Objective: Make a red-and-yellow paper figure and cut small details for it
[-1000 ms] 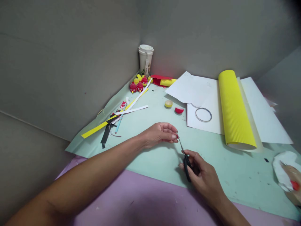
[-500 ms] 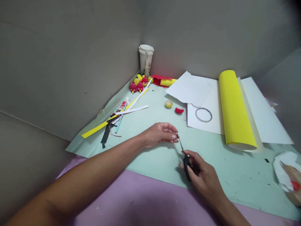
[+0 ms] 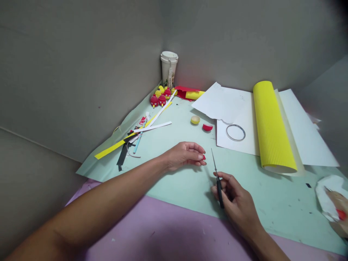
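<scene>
Between the thumb and fingers of my left hand (image 3: 190,156) is pinched a small red piece (image 3: 203,157), mostly hidden by the fingertips. My right hand (image 3: 239,197) grips black-handled scissors (image 3: 219,188), whose thin blades point up and away, a short gap to the right of the red piece. Beyond my hands, a small yellow cup-like half (image 3: 195,120) and a red half-round piece (image 3: 207,127) lie on the pale green sheet (image 3: 176,192).
Paper strips (image 3: 108,149) and a blue pencil-like stick (image 3: 137,143) lie left. Small red and yellow ornaments (image 3: 162,100) cluster by a lidded cup (image 3: 169,69). White paper (image 3: 233,98), a ring (image 3: 235,132) and a yellow corrugated roll (image 3: 273,127) lie right. Crumpled white paper (image 3: 323,195) is far right.
My right hand has drawn the scissors slightly right, away from the red piece, and the blades have left my left fingertips. My left hand has stayed in place.
</scene>
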`<state>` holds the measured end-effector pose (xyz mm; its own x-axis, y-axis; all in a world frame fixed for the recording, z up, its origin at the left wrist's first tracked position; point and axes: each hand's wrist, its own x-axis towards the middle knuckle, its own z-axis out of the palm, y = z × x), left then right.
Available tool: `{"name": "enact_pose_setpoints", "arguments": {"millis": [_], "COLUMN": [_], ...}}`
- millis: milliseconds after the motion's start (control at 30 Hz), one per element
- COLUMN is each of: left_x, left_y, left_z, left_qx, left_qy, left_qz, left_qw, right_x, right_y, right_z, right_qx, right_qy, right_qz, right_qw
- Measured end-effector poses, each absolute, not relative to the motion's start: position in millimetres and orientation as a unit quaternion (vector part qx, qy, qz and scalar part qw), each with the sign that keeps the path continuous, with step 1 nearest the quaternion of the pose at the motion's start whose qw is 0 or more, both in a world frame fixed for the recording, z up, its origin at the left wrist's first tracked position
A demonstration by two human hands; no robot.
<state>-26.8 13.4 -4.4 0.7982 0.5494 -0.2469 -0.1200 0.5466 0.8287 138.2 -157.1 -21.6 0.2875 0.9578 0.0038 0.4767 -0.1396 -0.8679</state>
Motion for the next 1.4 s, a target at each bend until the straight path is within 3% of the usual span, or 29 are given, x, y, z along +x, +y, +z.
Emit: {"name": "enact_pose_setpoints", "arguments": {"millis": [1400], "left_x": [-26.6], "left_y": [14.8], "left_z": [-5.2], "left_qx": [0.493], "left_qy": [0.264], "left_qz": [0.215], "left_qw": [0.801], "right_x": [139.6], "right_y": [-154.1], "right_z": [-22.0], "right_qx": [-0.693], "right_qy": [-0.531], "right_qz": [0.295], "right_qw": [0.390]}}
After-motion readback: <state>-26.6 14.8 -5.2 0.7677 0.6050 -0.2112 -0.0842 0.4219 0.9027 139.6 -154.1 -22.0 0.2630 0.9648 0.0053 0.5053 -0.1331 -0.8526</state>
